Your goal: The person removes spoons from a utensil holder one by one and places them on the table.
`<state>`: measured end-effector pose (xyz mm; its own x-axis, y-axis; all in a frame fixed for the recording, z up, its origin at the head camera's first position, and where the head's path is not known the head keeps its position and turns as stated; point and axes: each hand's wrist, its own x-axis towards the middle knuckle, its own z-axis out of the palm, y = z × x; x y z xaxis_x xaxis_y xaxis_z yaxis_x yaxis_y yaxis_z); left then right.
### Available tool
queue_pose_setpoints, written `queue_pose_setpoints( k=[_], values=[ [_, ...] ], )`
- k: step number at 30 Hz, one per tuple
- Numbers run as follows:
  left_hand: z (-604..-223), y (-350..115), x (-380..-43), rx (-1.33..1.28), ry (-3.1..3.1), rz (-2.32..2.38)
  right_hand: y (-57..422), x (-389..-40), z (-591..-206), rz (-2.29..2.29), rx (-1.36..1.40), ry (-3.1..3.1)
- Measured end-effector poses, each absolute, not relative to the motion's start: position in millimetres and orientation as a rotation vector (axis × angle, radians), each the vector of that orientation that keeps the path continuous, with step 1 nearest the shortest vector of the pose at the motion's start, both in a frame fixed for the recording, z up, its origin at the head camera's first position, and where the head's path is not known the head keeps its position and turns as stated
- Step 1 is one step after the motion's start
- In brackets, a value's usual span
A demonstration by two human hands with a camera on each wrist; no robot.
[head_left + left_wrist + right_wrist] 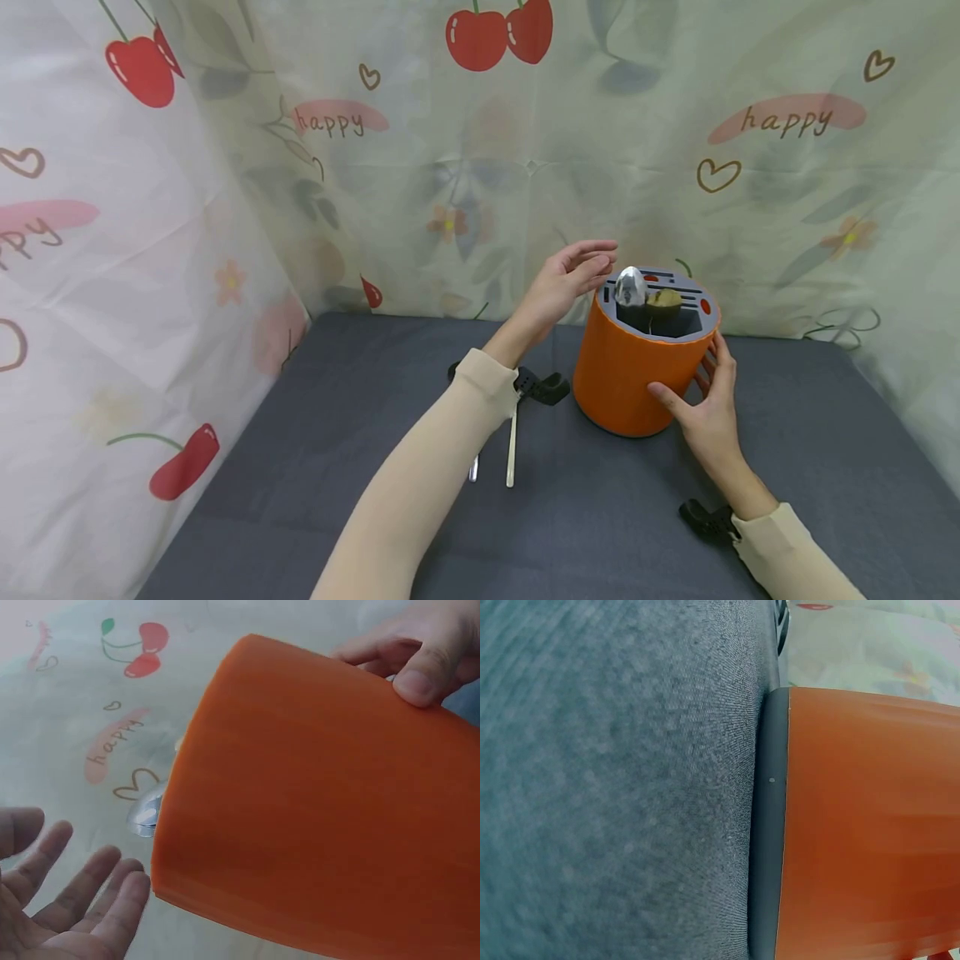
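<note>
An orange utensil holder point(637, 375) with a grey slotted top stands upright on the table. A shiny silver spoon point(630, 287) and a gold-coloured utensil head point(664, 301) stick up from its large opening. My left hand point(561, 283) hovers at the rim beside the silver spoon; in the left wrist view its fingers point(101, 881) are spread and hold nothing. On the holder's right side, my right hand point(708, 417) grips the wall, thumb in front and fingers behind. The right wrist view shows the holder's dark base point(769, 825) resting on the cloth.
Two slim utensil handles, one pale point(512, 454) and one silver point(473, 471), lie on the dark grey tablecloth point(600, 517), partly hidden under my left forearm. A printed curtain point(525, 167) hangs close behind the holder and along the left side.
</note>
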<state>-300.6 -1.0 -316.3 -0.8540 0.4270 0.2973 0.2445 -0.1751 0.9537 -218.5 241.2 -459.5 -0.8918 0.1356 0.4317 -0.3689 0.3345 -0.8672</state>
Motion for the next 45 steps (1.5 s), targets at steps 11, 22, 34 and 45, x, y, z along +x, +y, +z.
queue_pose_setpoints(
  k=[11, 22, 34, 45],
  values=[
    [-310, 5, -302, 0.871, 2.266, 1.735, 240, -216, -458, 1.582, 0.231, -2.163],
    [-308, 6, -298, 0.872, 2.164, 1.842, 240, -216, -460, 1.595, 0.224, -2.163],
    [-308, 10, -291, 0.89, 2.053, 1.994, 239, -216, -459, 1.599, 0.226, -2.161],
    [-305, 7, -293, 0.88, 1.996, 2.052, 239, -216, -459, 1.596, 0.228, -2.16]
  ],
)
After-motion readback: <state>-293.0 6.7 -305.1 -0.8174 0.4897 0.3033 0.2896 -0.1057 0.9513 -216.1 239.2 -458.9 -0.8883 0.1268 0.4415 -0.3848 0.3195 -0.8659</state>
